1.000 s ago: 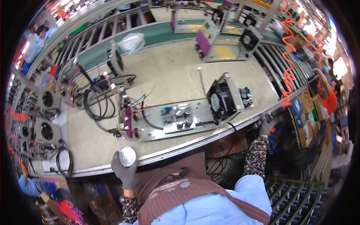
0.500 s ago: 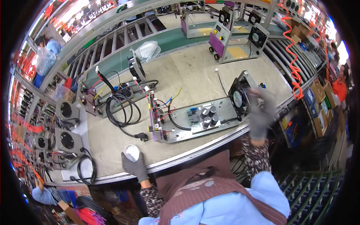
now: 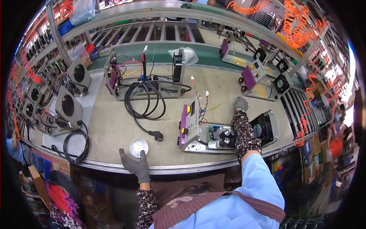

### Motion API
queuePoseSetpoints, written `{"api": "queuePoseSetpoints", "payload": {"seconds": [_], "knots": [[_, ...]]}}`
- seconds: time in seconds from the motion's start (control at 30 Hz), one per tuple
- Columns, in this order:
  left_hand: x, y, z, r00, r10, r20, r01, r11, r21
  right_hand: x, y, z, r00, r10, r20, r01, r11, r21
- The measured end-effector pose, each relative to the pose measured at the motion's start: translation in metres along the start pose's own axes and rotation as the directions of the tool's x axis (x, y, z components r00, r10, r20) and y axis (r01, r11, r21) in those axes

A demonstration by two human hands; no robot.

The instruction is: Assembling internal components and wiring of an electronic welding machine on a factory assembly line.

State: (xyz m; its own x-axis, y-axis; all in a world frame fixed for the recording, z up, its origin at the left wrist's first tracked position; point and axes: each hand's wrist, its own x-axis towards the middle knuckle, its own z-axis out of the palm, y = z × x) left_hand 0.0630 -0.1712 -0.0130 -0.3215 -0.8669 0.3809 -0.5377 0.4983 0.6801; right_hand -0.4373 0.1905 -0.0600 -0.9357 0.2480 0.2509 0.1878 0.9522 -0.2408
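Observation:
My left hand (image 3: pixel 136 167), in a grey glove, is at the near edge of the bench with its fingers spread. Its thumb touches the rim of a round whitish dish (image 3: pixel 138 148) holding small bright pieces. My right arm reaches over an open metal chassis (image 3: pixel 192 142) with a purple-edged front panel, a circuit board (image 3: pixel 215 134) and a black fan (image 3: pixel 263 129). Beyond the chassis, my gloved right hand (image 3: pixel 241 103) is closed close to the bench top; whatever its fingers hold is hidden. The sleeve covers part of the chassis. Loose wires with white plugs rise behind the panel.
Another chassis (image 3: pixel 126 93) with a coiled black cable (image 3: pixel 143 101) and plug (image 3: pixel 156 136) stands to the left. Fan-fitted units (image 3: pixel 68 105) line the far left. A purple-panelled unit (image 3: pixel 250 78) stands back right by rollers (image 3: pixel 299 110). A green conveyor belt (image 3: pixel 133 53) runs behind.
My right hand has gone from beside the fan to beyond the chassis. The dish, earlier tilted in my left hand, now rests flat and those fingers have spread. The head view has shifted.

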Motion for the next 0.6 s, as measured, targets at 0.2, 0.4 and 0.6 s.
{"api": "queuePoseSetpoints", "payload": {"seconds": [0.2,0.4,0.6], "knots": [[-0.001,-0.003,0.009,1.000,0.001,-0.006,-0.001,1.000,0.009,-0.052,-0.063,-0.113,0.959,-0.138,0.247,-0.145,0.510,0.848],[0.002,-0.002,0.011,0.999,0.032,-0.023,-0.033,0.999,-0.027,-0.127,-0.060,-0.179,0.546,-0.735,0.402,0.617,0.677,0.401],[0.003,0.000,0.008,1.000,0.018,0.014,-0.018,1.000,-0.022,-0.148,-0.056,-0.196,0.483,-0.698,0.529,0.716,0.663,0.221]]}}
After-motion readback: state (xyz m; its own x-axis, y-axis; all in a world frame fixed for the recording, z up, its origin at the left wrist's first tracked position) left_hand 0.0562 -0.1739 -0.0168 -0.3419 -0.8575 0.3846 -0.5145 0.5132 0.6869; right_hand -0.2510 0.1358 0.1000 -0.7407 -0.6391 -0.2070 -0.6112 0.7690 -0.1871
